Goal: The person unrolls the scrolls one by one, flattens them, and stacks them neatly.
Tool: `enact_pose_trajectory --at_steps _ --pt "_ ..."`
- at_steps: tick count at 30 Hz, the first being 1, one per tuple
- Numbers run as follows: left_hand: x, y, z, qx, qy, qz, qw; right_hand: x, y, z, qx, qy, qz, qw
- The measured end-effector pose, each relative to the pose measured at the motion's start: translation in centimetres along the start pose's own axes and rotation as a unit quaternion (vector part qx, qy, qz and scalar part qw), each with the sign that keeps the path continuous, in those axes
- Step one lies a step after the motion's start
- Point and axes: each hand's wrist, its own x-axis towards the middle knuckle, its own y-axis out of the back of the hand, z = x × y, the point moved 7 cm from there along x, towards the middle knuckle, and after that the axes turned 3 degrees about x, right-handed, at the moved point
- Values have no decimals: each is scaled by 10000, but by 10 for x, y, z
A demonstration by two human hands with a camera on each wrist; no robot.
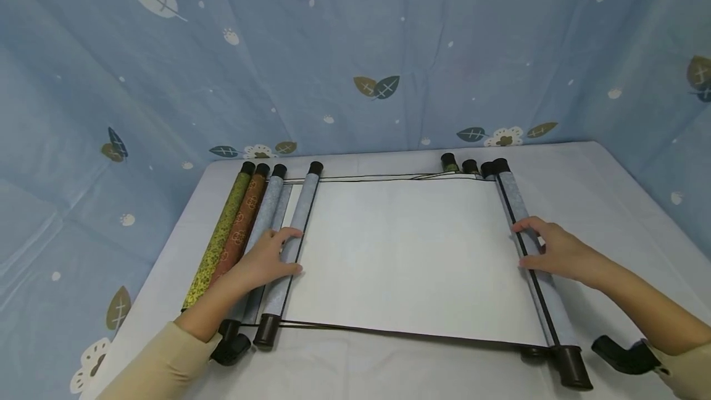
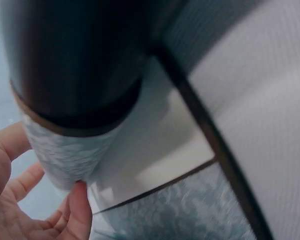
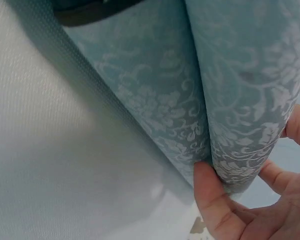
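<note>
**Both hands on the rollers of an unrolled scroll**

So the person is holding a wide white paper scroll with pale blue brocade borders (image 1: 405, 252), which is lying spread flat on the white-covered desk (image 1: 600, 202). The left hand (image 1: 266, 261) is gripping the pale blue patterned roller with dark end caps (image 1: 291, 245) at the scroll's left edge, with the fingers (image 2: 80, 210) curling around it and the thumb on the paper side. The right hand (image 1: 555, 252) is doing the same on the matching pale blue roller (image 1: 536, 258) at the right edge; the right wrist view is showing the thumb (image 3: 215, 200) pressing into the brocade while the other fingers are wrapping behind it.

Just left of the left roller, three more rolled scrolls are lying side by side: a yellow-green one (image 1: 219, 239), a reddish-brown one (image 1: 243, 221) and another pale blue one (image 1: 268, 208). A blue leaf-print cloth (image 1: 355, 48) is hanging behind the desk.
</note>
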Motion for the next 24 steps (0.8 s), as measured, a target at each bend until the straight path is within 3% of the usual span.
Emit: enact_pose_trajectory --at_steps 12,18,24 --pt "-4 5 -3 -116 -5 -382 9992 -5 1 7 107 -212 -206 9995" --pt "-7 3 -2 -17 -54 -546 9985 -7 2 13 263 -191 -295 9990" --pt "-8 4 3 291 -171 -720 9968 -9 3 15 92 -208 -323 9992"
